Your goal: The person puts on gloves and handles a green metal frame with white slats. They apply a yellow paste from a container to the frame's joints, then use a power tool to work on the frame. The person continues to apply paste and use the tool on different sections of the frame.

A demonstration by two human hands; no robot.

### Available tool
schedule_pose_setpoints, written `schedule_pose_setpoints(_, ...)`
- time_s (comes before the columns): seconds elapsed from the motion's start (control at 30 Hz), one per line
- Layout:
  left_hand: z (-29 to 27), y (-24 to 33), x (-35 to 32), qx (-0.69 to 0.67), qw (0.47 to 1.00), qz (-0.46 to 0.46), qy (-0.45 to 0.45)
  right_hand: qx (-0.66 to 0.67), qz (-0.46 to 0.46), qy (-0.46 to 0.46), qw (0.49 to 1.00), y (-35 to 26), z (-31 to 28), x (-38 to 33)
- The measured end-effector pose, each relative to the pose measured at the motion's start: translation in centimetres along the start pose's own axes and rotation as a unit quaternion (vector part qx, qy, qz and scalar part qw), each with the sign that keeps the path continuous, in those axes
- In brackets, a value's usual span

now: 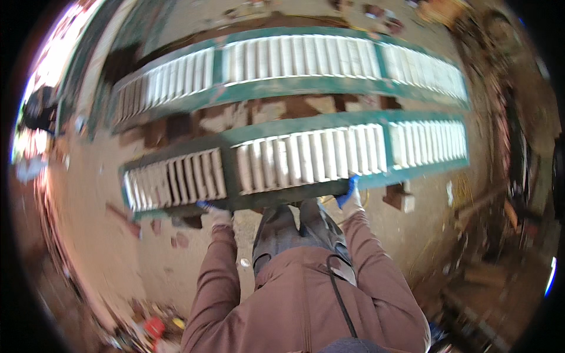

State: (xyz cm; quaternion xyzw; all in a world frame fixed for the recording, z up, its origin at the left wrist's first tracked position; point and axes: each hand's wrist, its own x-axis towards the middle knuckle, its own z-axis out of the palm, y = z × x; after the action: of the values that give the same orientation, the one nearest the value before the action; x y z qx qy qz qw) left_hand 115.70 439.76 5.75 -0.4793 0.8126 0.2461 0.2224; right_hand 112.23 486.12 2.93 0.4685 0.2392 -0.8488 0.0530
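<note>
While the person stands facing two long louvered panels, the left grip (215,212), gloved in blue and white, is curled against the near edge of the nearer panel (311,156). The right grip (351,194), gloved alike, has its blue fingers bent over that same edge, well apart from the left one. Both have hold of the panel, closed down to about the thickness of its frame; the edge partly hides the fingers, so how tightly they press cannot be told.

The panel stretches just beyond both grips and out past each of them sideways, slanting so that its left end lies closer to the body. Its green frame holds pale slats in three sections. Farther beyond the grips, across a dark gap, is the further panel (301,57), of the same build.

To the right of the right grip, a wooden block (407,203) with a pale end stands on the sandy floor (154,267). Between the grips and nearer the body show grey trousers (272,232) and a brownish jacket (294,288). Well behind the left grip, a red object (154,327) lies among blurred scraps.
</note>
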Motion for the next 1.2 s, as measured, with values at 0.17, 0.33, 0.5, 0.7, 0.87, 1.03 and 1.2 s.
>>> schedule_pose_setpoints(0.17, 5.5, -2.1, 3.6, -0.658, 0.748, -0.082, 0.009, -0.612, 0.09, -0.053, 0.784, -5.3, -4.0, -0.5)
schedule_pose_setpoints(0.33, 9.3, 2.6, -0.9, -0.753, 0.638, -0.14, 0.079, -0.86, -0.366, -0.014, 0.356, -8.7, 12.6, -2.3)
schedule_pose_setpoints(0.5, 9.8, 3.0, -1.1, -0.79, 0.582, -0.169, 0.099, -0.907, -0.332, -0.202, 0.163, -7.4, 25.2, 8.9)
schedule_pose_setpoints(0.7, 11.2, 3.5, 0.6, -0.818, 0.545, -0.168, 0.072, -0.922, -0.098, -0.249, 0.281, -5.8, 28.7, 16.9)
schedule_pose_setpoints(0.87, 12.4, 3.1, 1.7, -0.835, 0.525, -0.165, 0.028, -0.908, -0.263, -0.247, 0.212, -7.4, 28.8, 14.7)
schedule_pose_setpoints(1.03, 13.8, 2.1, 1.6, -0.834, 0.522, -0.172, -0.043, -0.871, -0.364, -0.164, 0.287, -8.3, 28.4, 0.7)
schedule_pose_setpoints(1.2, 14.9, 2.0, 1.4, -0.836, 0.509, -0.179, -0.102, -0.828, -0.478, -0.134, 0.26, -9.7, 24.4, -7.6)
